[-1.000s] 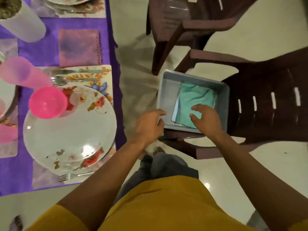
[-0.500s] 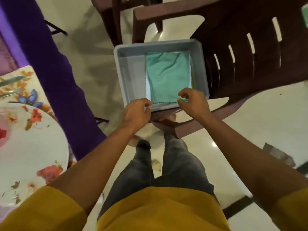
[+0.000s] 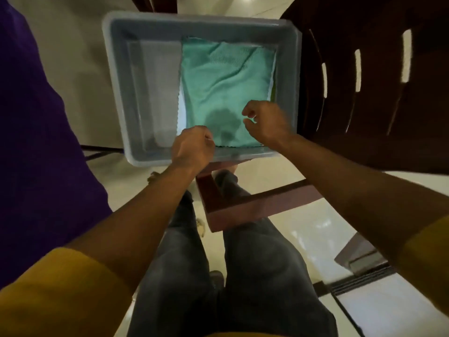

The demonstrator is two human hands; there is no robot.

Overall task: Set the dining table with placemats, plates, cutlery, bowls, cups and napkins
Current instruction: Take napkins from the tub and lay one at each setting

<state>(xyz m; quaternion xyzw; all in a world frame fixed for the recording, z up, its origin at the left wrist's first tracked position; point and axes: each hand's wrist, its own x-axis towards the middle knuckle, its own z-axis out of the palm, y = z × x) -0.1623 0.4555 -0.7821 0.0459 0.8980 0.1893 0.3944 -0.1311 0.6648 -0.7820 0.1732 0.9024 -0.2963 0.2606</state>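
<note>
Napkin, green, lies flat in the grey tub on the chair, right side. Both hands have moved in to its near edge: left hand fingers pinch the corner; right hand fingers curled, grip unclear. Lift appears imminent.

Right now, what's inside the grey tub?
A green cloth lies in the tub, with a white edge peeking out beneath it. Both hands cover its near edge. Anything else underneath is hidden.
</note>
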